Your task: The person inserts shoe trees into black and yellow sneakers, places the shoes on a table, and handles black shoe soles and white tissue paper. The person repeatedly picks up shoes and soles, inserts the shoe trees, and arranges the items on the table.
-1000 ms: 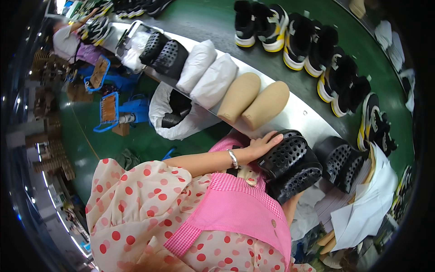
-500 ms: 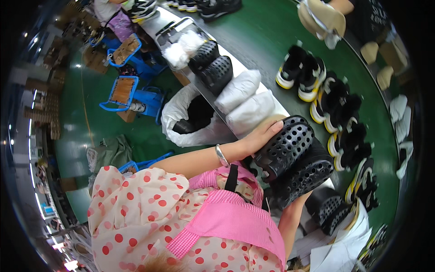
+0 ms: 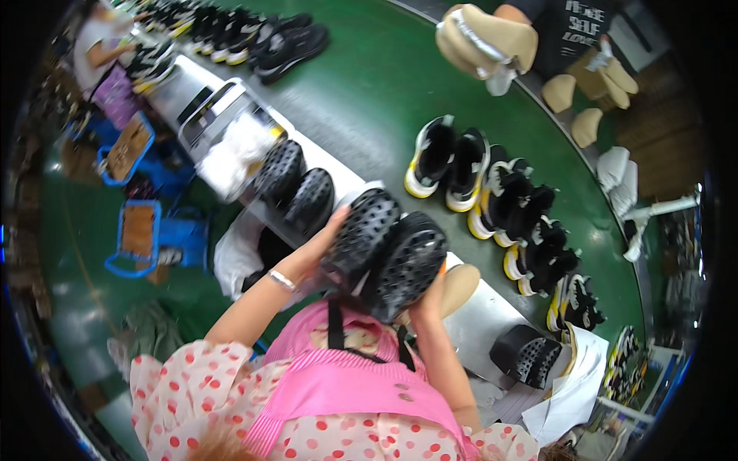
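Observation:
A pair of black clogs with many round holes is held up in front of me over the narrow bench. My left hand (image 3: 327, 240) is closed on the left clog (image 3: 367, 230), its fingers along the outer side. Around the lower right side of the other clog (image 3: 409, 265) my right hand (image 3: 429, 302) is closed, its fingers partly hidden. A beige pad (image 3: 461, 288) shows on the bench just beyond my right hand. Another pair of black perforated clogs (image 3: 307, 200) stands farther left on the bench, close to the held pair.
White crumpled material (image 3: 233, 157) lies in a tray on the bench. More black clogs (image 3: 525, 355) and white paper (image 3: 573, 392) are at the right. Sneakers (image 3: 469, 165) line the green conveyor. Blue carts (image 3: 181, 234) stand at left. Co-workers are at far left and across.
The held clogs have moved left along the bench, nearer the other pair, and now hide most of the white wrapped bundles. My view has shifted right.

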`<act>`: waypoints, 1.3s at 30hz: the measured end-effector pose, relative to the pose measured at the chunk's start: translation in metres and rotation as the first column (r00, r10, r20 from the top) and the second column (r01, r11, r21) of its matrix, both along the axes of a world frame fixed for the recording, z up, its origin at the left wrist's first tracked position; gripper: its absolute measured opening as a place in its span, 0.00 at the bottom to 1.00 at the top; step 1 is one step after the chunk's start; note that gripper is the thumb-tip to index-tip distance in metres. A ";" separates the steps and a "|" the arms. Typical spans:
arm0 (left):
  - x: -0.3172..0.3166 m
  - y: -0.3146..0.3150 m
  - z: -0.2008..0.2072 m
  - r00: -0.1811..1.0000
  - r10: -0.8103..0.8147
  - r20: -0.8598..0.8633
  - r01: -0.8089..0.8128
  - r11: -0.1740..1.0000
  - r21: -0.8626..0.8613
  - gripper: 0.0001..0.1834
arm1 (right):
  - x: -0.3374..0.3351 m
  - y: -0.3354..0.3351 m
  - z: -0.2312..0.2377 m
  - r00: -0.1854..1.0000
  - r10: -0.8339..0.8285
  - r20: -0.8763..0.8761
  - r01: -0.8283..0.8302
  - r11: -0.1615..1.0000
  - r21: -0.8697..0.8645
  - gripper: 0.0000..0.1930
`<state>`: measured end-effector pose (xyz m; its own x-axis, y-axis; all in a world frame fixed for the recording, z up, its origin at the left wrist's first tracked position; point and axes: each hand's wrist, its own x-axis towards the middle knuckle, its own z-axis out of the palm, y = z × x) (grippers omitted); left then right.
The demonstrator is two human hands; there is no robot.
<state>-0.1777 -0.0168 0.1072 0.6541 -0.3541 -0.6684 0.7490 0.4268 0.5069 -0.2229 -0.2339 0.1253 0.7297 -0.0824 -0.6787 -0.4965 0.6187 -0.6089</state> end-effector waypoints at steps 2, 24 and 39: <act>0.007 0.013 -0.002 1.000 0.009 0.029 -0.011 0.998 0.067 0.38 | 0.010 0.020 0.020 0.998 0.056 0.028 -0.055 0.998 -0.037 0.35; 0.021 0.040 0.018 0.988 0.118 0.099 -0.108 0.990 -0.093 0.38 | 0.046 0.045 -0.023 0.920 0.217 0.327 -0.086 0.925 -0.370 0.34; 0.030 0.052 0.017 0.967 0.127 0.220 -0.110 0.990 -0.087 0.38 | 0.044 0.060 -0.087 0.856 0.313 0.411 -0.040 0.833 -0.551 0.31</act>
<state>-0.1478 0.0356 0.1238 0.8245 -0.3078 -0.4748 0.5615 0.5483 0.6197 -0.1787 -0.1741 0.0383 0.9776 -0.1496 -0.1479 -0.1367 0.0829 -0.9871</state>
